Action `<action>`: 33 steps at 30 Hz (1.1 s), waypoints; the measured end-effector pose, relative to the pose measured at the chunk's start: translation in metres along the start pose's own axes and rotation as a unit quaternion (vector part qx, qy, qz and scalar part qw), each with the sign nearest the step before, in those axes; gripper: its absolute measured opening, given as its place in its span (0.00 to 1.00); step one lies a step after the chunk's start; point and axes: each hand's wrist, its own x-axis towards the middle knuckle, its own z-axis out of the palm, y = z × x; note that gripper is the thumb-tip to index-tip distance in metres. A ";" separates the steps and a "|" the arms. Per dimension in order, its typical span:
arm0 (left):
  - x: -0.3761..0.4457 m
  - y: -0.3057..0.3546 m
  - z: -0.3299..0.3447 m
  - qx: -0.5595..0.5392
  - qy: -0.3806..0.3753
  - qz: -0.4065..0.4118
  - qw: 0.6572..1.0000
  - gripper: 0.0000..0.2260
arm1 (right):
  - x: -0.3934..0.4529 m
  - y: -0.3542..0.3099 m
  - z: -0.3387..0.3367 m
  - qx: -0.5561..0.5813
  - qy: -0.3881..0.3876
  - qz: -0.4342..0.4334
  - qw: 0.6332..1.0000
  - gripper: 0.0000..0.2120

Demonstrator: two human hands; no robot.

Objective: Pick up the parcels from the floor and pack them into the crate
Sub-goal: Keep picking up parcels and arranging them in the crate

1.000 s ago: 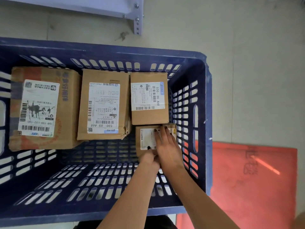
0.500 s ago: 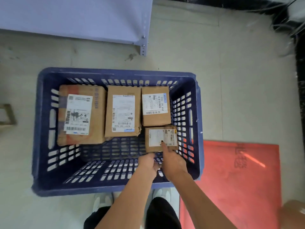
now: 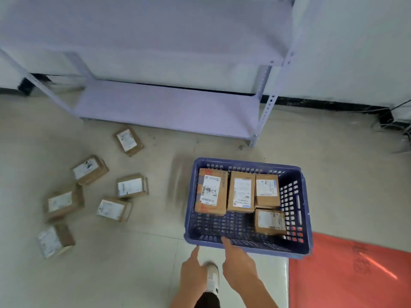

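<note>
The blue slatted crate (image 3: 244, 164) stands on the floor at right of centre. It holds several cardboard parcels with white labels: a large one (image 3: 211, 192) at the left, a tall one (image 3: 241, 192), a third (image 3: 266, 190) at the far right, and a small one (image 3: 270, 222) in front of it. Several more parcels lie scattered on the floor to the left, among them one near the shelf (image 3: 128, 141) and one nearest me (image 3: 54, 240). My left hand (image 3: 192, 270) and my right hand (image 3: 239, 261) hover empty just outside the crate's near wall.
A lavender metal shelf unit (image 3: 169, 107) stands against the wall behind the crate and parcels. A red mat (image 3: 355, 274) lies on the floor to the right of the crate. Cables (image 3: 400, 125) run along the far right wall. My white shoe (image 3: 212, 276) shows between my arms.
Both hands have let go of the small parcel and drawn back out of the crate. The view has pulled up and away, bringing the floor parcels at left into sight.
</note>
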 end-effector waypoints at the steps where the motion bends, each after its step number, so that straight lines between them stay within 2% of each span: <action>1: -0.009 -0.014 -0.017 -0.013 0.017 -0.006 1.000 0.26 | -0.011 -0.016 0.003 -0.002 0.003 -0.012 1.000 0.32; 7: -0.046 -0.081 -0.095 -0.127 0.106 -0.030 0.986 0.25 | -0.068 -0.107 0.016 0.038 0.034 -0.098 0.994 0.29; 13: -0.044 -0.110 -0.173 -0.148 0.143 0.021 0.978 0.24 | -0.084 -0.180 0.008 0.040 0.048 -0.123 0.990 0.32; 18: -0.013 -0.149 -0.249 -0.144 0.166 0.032 0.975 0.24 | -0.061 -0.253 0.009 0.059 0.058 -0.134 0.988 0.35; 26: 0.079 -0.230 -0.376 -0.097 0.106 0.046 0.988 0.24 | 0.029 -0.401 0.057 0.115 0.057 -0.070 0.989 0.39; 30: 0.139 -0.258 -0.403 -0.037 0.027 0.077 0.996 0.27 | 0.074 -0.452 0.090 0.142 0.048 -0.021 0.988 0.38; 33: 0.183 -0.268 -0.406 -0.017 0.003 0.081 0.997 0.27 | 0.112 -0.471 0.105 0.177 0.044 -0.002 0.983 0.38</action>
